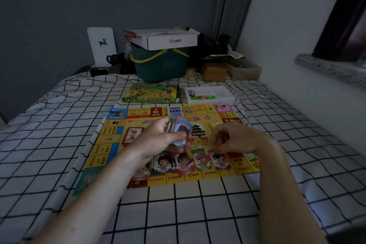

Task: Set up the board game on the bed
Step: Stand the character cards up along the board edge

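My left hand [158, 136] clamps card stack [179, 131] above game board [111, 138] on bed [49, 128]. My right hand [230, 139]: fingers curled, whether holding something cannot tell.

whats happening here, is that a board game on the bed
Yes. A person is setting up a game on the yellow game board, spread flat on the black-and-white checked bed sheet. The left hand grips a stack of colourful cards; the right hand, fingers curled, hovers over a row of paper money notes along the board's near edge. The green game box and a white tray of small plastic pieces sit behind the board.
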